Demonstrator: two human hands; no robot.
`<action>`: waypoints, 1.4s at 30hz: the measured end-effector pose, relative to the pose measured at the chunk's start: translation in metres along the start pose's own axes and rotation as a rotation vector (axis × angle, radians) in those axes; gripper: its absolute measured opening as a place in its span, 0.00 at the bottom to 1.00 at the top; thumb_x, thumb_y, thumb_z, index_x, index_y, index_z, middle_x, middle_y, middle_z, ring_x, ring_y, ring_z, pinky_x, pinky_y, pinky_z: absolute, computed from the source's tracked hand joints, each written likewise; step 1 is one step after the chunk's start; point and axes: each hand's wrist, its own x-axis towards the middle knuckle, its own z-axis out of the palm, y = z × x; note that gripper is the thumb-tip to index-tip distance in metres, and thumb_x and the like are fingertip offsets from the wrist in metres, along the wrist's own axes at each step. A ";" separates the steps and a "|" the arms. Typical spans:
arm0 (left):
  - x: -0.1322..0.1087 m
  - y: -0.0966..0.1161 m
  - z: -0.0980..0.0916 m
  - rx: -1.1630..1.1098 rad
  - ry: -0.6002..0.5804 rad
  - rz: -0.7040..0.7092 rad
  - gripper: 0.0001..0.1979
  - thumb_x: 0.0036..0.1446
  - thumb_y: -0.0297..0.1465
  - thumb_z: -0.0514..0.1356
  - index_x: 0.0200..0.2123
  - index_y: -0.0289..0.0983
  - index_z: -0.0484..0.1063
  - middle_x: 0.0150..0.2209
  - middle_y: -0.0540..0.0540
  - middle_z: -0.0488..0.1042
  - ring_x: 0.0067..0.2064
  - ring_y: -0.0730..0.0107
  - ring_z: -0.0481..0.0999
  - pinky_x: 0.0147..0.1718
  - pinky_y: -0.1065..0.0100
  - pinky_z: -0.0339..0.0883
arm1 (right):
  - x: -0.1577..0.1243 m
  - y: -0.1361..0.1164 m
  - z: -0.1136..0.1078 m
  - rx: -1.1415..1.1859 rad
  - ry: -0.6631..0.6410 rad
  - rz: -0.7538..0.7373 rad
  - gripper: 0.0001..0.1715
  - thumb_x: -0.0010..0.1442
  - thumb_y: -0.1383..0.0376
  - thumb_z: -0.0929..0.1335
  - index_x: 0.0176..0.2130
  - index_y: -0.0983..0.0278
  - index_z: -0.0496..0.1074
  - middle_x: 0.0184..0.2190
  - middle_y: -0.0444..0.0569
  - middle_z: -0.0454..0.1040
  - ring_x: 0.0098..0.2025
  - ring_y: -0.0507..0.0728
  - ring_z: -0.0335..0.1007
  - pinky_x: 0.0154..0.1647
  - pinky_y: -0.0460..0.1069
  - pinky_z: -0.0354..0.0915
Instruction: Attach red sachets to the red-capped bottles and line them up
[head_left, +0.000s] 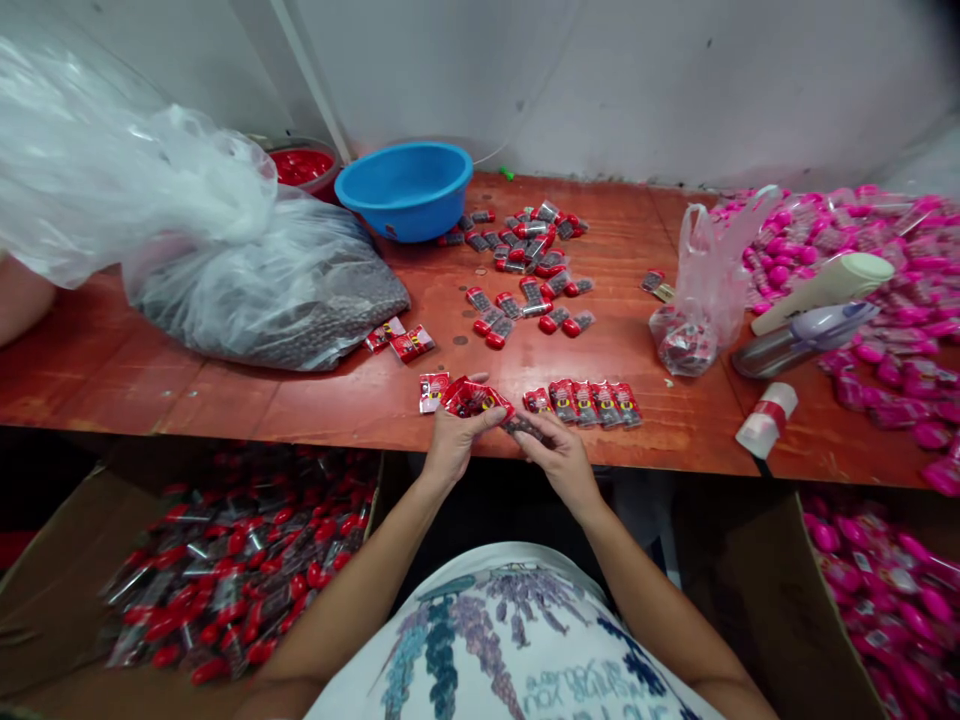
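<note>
Near the front edge of the table, my left hand point(453, 438) grips a small red packet point(477, 399), possibly several together, with the thumb on top. The fingers of my right hand point(561, 458) are closed on the lower right end of it, where dark contents show; how many packets are there is partly hidden. Just right of my hands lies a row of red packets point(592, 403) with dark contents. A flat red-and-white packet point(433, 392) lies beside my left hand, and two further packets point(412, 343) are farther back by the large plastic bag.
A clear bag of dark grains point(300, 290) and a blue basin point(405, 190) stand at the back left. Red-capped tubes point(536, 250) lie mid-table. Rightward are a small plastic bag point(686, 340), a white roll point(766, 420) and pink-capped tubes point(900, 330). Below is a cardboard box point(56, 570) of red-capped tubes.
</note>
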 end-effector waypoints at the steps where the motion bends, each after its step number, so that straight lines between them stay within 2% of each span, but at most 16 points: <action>1: 0.000 0.000 0.000 0.004 -0.013 0.001 0.29 0.35 0.25 0.73 0.45 0.38 0.73 0.28 0.52 0.76 0.30 0.74 0.75 0.34 0.71 0.70 | 0.000 -0.001 0.000 0.028 -0.017 0.023 0.20 0.57 0.60 0.69 0.50 0.56 0.75 0.34 0.45 0.65 0.31 0.51 0.63 0.27 0.45 0.65; 8: -0.002 -0.005 0.002 -0.057 0.062 0.036 0.24 0.36 0.25 0.72 0.41 0.38 0.75 0.27 0.54 0.75 0.27 0.76 0.73 0.31 0.74 0.67 | -0.004 -0.009 0.000 0.004 -0.022 0.001 0.22 0.57 0.60 0.69 0.52 0.56 0.73 0.36 0.46 0.65 0.31 0.50 0.63 0.24 0.43 0.65; 12: -0.006 0.000 0.005 -0.036 0.016 -0.013 0.27 0.34 0.24 0.72 0.43 0.38 0.75 0.28 0.52 0.76 0.28 0.74 0.74 0.33 0.72 0.68 | -0.003 -0.014 -0.003 0.025 -0.044 0.040 0.20 0.57 0.59 0.69 0.50 0.56 0.74 0.34 0.45 0.65 0.27 0.49 0.63 0.22 0.44 0.63; 17: -0.007 0.003 0.006 -0.015 -0.010 -0.051 0.28 0.35 0.23 0.72 0.45 0.37 0.74 0.28 0.51 0.77 0.29 0.72 0.75 0.34 0.71 0.68 | -0.002 -0.014 -0.003 -0.063 0.026 -0.078 0.18 0.57 0.61 0.69 0.49 0.56 0.75 0.34 0.46 0.69 0.34 0.52 0.66 0.34 0.48 0.67; 20: -0.005 0.003 0.002 -0.022 -0.030 -0.062 0.28 0.36 0.23 0.72 0.46 0.37 0.73 0.28 0.50 0.77 0.29 0.71 0.76 0.34 0.70 0.69 | -0.002 -0.008 0.001 0.113 0.051 0.033 0.18 0.56 0.59 0.70 0.47 0.58 0.75 0.33 0.45 0.72 0.29 0.51 0.67 0.29 0.47 0.66; 22: -0.004 0.005 -0.001 -0.032 -0.075 -0.106 0.31 0.36 0.23 0.72 0.47 0.37 0.72 0.30 0.48 0.78 0.30 0.69 0.77 0.36 0.68 0.69 | -0.003 -0.005 0.003 0.260 0.024 0.132 0.18 0.56 0.58 0.70 0.46 0.60 0.74 0.31 0.44 0.74 0.26 0.51 0.68 0.25 0.46 0.66; 24: -0.003 0.006 -0.003 -0.038 -0.116 -0.139 0.32 0.36 0.24 0.72 0.49 0.37 0.71 0.33 0.46 0.79 0.34 0.65 0.78 0.38 0.66 0.70 | -0.004 -0.002 0.004 0.321 0.009 0.171 0.17 0.56 0.58 0.70 0.45 0.61 0.74 0.28 0.43 0.74 0.25 0.50 0.68 0.24 0.46 0.66; 27: -0.003 0.005 -0.003 -0.009 -0.102 -0.127 0.32 0.36 0.24 0.72 0.49 0.37 0.71 0.33 0.47 0.79 0.33 0.67 0.78 0.38 0.67 0.70 | -0.005 -0.002 0.007 0.203 0.071 0.078 0.16 0.56 0.59 0.70 0.45 0.60 0.74 0.33 0.45 0.75 0.30 0.52 0.71 0.30 0.47 0.69; 29: -0.005 0.000 -0.001 0.018 -0.054 -0.108 0.29 0.37 0.24 0.72 0.47 0.37 0.72 0.29 0.50 0.77 0.30 0.71 0.76 0.34 0.70 0.69 | -0.006 -0.001 0.010 0.052 0.130 -0.033 0.14 0.56 0.60 0.70 0.44 0.59 0.74 0.38 0.47 0.75 0.38 0.54 0.71 0.39 0.50 0.69; 31: -0.007 -0.005 0.001 0.024 -0.022 -0.105 0.27 0.37 0.25 0.72 0.45 0.36 0.73 0.27 0.51 0.76 0.28 0.72 0.75 0.32 0.72 0.68 | -0.005 0.000 0.015 0.009 0.156 -0.070 0.14 0.57 0.60 0.69 0.44 0.59 0.73 0.39 0.48 0.74 0.40 0.55 0.71 0.42 0.50 0.69; 36: -0.007 -0.009 0.002 -0.037 -0.047 -0.133 0.16 0.37 0.25 0.72 0.33 0.34 0.75 0.31 0.47 0.78 0.32 0.69 0.77 0.35 0.69 0.71 | 0.001 -0.001 0.014 0.301 0.128 0.143 0.18 0.55 0.57 0.70 0.45 0.59 0.67 0.33 0.44 0.73 0.27 0.52 0.70 0.27 0.47 0.70; 40: -0.003 -0.004 0.000 -0.096 0.011 -0.115 0.13 0.38 0.24 0.71 0.31 0.35 0.75 0.31 0.48 0.78 0.33 0.69 0.77 0.38 0.67 0.72 | 0.004 -0.004 0.002 0.321 0.005 0.199 0.22 0.52 0.56 0.72 0.46 0.58 0.69 0.35 0.44 0.73 0.31 0.53 0.73 0.34 0.50 0.74; 42: -0.003 -0.004 0.000 -0.091 -0.010 -0.146 0.13 0.37 0.24 0.71 0.30 0.34 0.75 0.30 0.48 0.78 0.32 0.68 0.77 0.37 0.66 0.73 | 0.006 -0.004 -0.002 0.348 -0.019 0.207 0.26 0.50 0.57 0.73 0.49 0.56 0.69 0.37 0.44 0.73 0.32 0.53 0.73 0.35 0.51 0.74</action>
